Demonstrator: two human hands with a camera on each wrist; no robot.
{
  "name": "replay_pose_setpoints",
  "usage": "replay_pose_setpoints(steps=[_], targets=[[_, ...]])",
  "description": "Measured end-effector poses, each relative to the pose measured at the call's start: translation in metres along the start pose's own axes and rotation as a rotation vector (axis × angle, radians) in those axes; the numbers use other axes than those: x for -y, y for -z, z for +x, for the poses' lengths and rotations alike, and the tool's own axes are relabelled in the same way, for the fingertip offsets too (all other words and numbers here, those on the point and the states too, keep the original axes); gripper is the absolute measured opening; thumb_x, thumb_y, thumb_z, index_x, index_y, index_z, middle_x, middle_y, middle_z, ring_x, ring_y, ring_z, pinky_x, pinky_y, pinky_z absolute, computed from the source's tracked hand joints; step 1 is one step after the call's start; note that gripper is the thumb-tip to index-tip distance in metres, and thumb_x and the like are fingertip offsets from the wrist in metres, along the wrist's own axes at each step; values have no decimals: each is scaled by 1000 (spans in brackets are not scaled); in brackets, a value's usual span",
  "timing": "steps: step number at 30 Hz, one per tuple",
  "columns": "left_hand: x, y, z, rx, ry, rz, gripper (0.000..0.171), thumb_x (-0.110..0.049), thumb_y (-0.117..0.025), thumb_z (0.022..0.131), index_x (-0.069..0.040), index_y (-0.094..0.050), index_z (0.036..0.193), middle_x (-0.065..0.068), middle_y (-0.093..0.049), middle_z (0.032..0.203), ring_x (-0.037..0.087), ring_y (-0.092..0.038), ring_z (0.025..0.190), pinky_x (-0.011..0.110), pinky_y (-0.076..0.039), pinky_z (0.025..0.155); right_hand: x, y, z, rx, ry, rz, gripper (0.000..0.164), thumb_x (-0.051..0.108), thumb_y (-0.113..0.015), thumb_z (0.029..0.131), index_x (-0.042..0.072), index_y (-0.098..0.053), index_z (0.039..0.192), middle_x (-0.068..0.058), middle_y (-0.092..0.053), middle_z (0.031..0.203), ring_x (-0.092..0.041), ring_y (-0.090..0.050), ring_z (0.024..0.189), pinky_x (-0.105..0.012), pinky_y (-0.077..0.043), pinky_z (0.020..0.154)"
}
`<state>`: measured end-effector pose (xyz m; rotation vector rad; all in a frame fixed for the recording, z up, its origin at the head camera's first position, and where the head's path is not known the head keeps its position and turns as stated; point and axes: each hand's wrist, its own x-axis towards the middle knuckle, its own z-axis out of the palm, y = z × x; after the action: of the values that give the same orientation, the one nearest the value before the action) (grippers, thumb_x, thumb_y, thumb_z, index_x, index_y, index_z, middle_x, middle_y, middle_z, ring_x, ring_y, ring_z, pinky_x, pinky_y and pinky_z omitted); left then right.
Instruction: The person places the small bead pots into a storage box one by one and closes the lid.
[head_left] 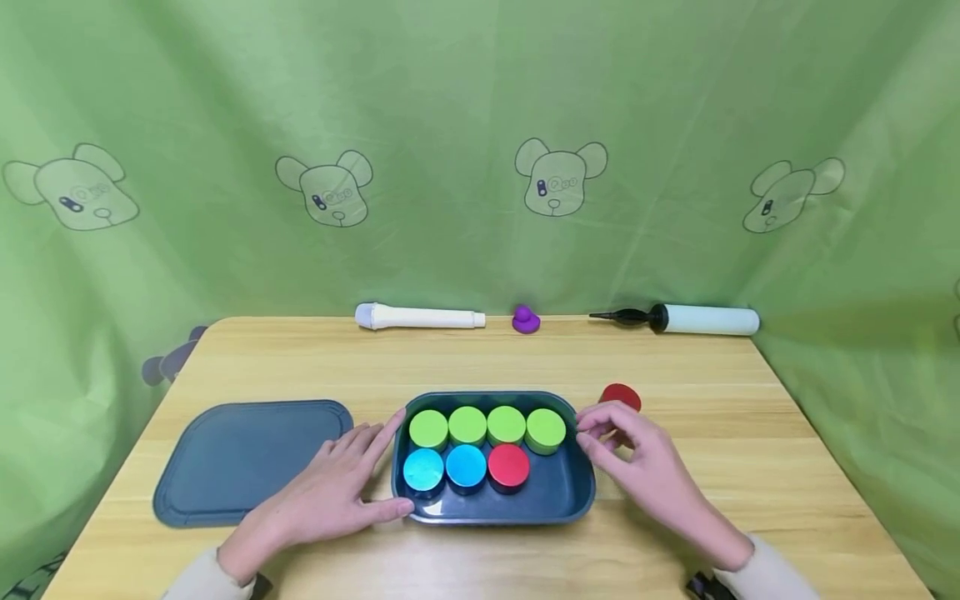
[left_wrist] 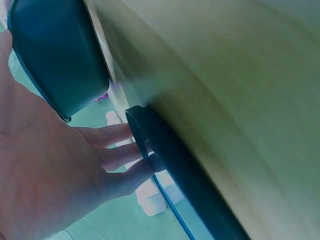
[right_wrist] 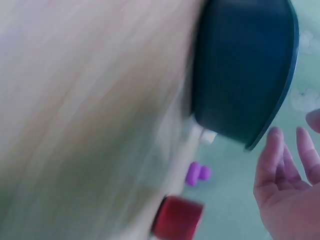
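Observation:
A dark blue rectangular container (head_left: pixel 517 508) stands mid-table with round-topped pieces inside. Several green ones (head_left: pixel 468 426) form the back row; two blue ones (head_left: pixel 466 466) and a red one (head_left: pixel 508 466) line the front. My left hand (head_left: pixel 341 483) is spread at its left end, index finger and thumb at the rim. In the left wrist view its other fingers reach the edge of the dark lid (left_wrist: pixel 185 165). My right hand (head_left: pixel 630 450), fingers loosely bent and holding nothing, is by the right rim. Behind it lies another red piece (head_left: pixel 621 396), partly hidden.
The flat dark lid (head_left: pixel 240 458) lies at the left. Along the back edge are a white microphone-shaped object (head_left: pixel 423 317), a small purple figure (head_left: pixel 526 320) and a white hand pump (head_left: pixel 705 320). A green curtain (head_left: pixel 450 100) hangs behind the wooden table (head_left: pixel 480 358).

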<state>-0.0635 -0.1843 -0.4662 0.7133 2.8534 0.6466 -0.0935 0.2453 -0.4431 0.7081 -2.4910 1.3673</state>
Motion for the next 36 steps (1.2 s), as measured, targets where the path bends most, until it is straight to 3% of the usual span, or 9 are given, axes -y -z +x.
replay_pose_setpoints(steps=[5,9,13,19,24,30,36], targets=[[0,0,-1,-3,2,2,107,-80,-60,98,-33,-7,178,19,-49,160,46,-42,151,80,-31,114,-15,13,-1,-83,-159,-18,17,1,-78,100,8,-74,115,-6,-70,106,-15,-64,89,-21,-53,71],[0,0,-1,-2,5,0,107,-80,-60,98,-34,-7,178,19,-49,160,46,-42,151,80,-30,114,-28,24,0,-131,-274,-77,27,11,-82,100,6,-71,124,-10,-62,111,-17,-59,83,-20,-50,67],[1,0,0,2,6,-5,107,-79,-61,98,-34,-6,178,19,-48,161,46,-41,151,80,-30,115,-42,31,2,-119,-327,-139,40,17,-86,97,6,-68,131,-14,-57,127,-17,-58,83,-21,-50,66],[1,-2,0,2,5,-9,107,-77,-62,98,-33,-7,178,18,-49,160,46,-42,151,79,-30,115,-59,31,7,-57,-410,-133,46,14,-88,95,1,-68,134,-24,-50,149,-23,-59,92,-21,-51,74],[1,-3,0,1,2,-8,107,-77,-62,98,-33,-6,178,18,-49,160,45,-42,151,79,-31,114,-67,31,10,-20,-490,-137,40,14,-86,96,2,-69,131,-21,-57,138,-25,-58,93,-26,-49,75],[1,-2,-1,-4,6,-4,106,-78,-61,99,-33,-6,178,19,-48,161,47,-41,151,81,-30,114,-69,32,15,10,-504,-150,37,16,-85,97,6,-69,129,-17,-61,128,-25,-57,92,-32,-48,74],[0,-1,-1,0,11,-1,106,-79,-60,98,-34,-6,178,19,-47,162,48,-41,151,83,-30,112,-67,35,16,30,-540,-135,42,21,-87,96,6,-67,131,-13,-63,102,-24,-57,84,-31,-48,65]])
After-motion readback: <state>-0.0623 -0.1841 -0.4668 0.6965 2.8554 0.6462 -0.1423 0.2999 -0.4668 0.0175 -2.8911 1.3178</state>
